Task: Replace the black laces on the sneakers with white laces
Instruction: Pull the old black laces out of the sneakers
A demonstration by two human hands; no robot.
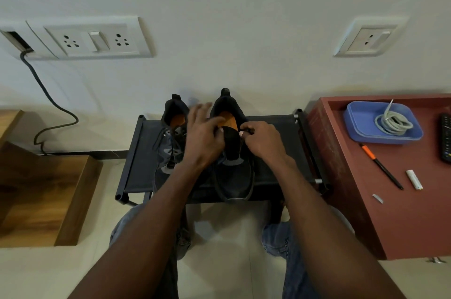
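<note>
Your right hand [262, 138] is pinching the black lace [246, 131] at the right sneaker's [233, 152] collar on the rack [273, 125]; left hand [203, 131] spread, steadying the tongue; lace looks limp, so grip near the tip.

We record a person seen from above, with both forearms bare from the lower frame edge up to the wrists; no sleeves, watch, rings or bands show on either arm. The left hand [203, 137] and right hand [264, 141] are ungloved. We note blue denim jeans [283, 242] on both legs, faded and slightly creased at the knees.
</note>
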